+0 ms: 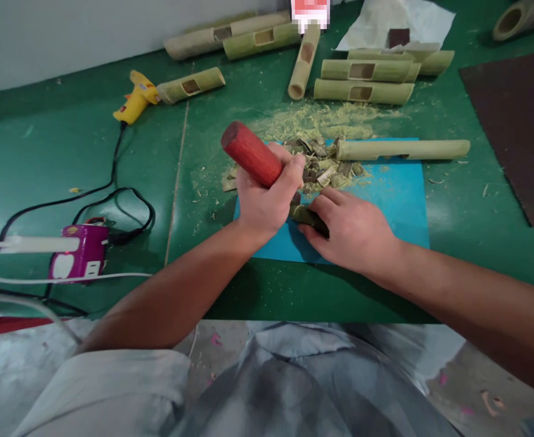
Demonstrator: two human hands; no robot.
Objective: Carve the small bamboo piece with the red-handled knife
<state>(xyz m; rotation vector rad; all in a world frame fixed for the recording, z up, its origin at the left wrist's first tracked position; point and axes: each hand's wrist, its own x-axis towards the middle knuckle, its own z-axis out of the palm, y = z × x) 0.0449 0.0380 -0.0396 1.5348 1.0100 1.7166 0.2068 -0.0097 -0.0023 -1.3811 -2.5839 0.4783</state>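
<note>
My left hand [269, 194] is wrapped round a thick red wooden handle [252, 153] that slants up to the left. Whatever lies at the handle's lower end is hidden by my fingers. Close beside it, my right hand [353, 227] grips a short dark green piece of bamboo [311, 220] low over the blue sheet [398, 206]. Much of that piece is covered by my fingers. Just beyond both hands lies a heap of bamboo chips [324, 167]. A pale bamboo tube [403, 149] with notches rests on the sheet's far edge.
Several bamboo tubes [362, 92] with cut windows lie along the back of the green table [216, 279]. At the left are a yellow glue gun [136, 100], a purple power adapter [84, 249] and loose cables. A dark brown mat [517, 127] lies at the right.
</note>
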